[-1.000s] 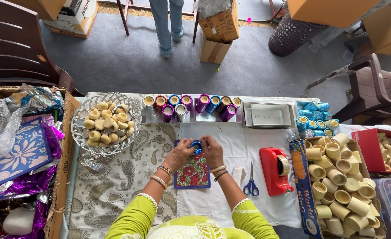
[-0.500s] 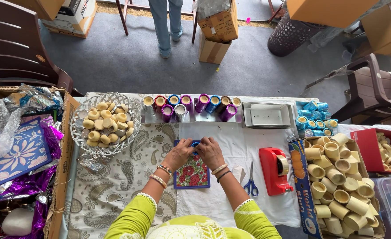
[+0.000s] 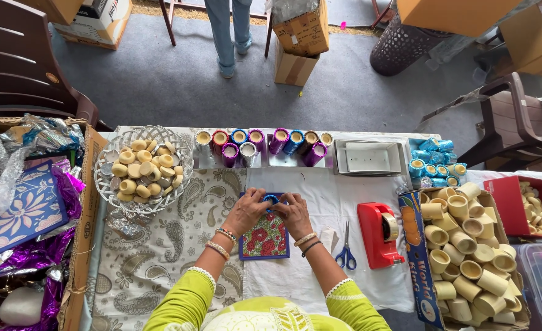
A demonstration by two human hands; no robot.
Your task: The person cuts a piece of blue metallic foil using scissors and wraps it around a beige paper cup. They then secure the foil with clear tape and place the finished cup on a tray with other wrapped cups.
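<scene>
Both my hands meet at the middle of the table over a small cup wrapped in shiny blue foil [image 3: 271, 199]. My left hand [image 3: 246, 210] grips its left side and my right hand [image 3: 293, 212] grips its right side, fingers pressing the foil around it. The cup sits above a small floral card with red flowers and a blue border [image 3: 265, 237]. Both wrists carry bangles and the sleeves are lime green.
A white wire basket of plain cream cups [image 3: 143, 170] stands at left. Foil-wrapped cups [image 3: 265, 145] line the far edge beside a white tray [image 3: 369, 158]. Blue scissors [image 3: 346, 252], a red tape dispenser [image 3: 378, 235] and a box of cream cups [image 3: 467, 251] lie right. A person stands beyond the table [image 3: 229, 30].
Both hands stay on the blue foil cup; the fingers have shifted slightly around it. Nothing else has moved.
</scene>
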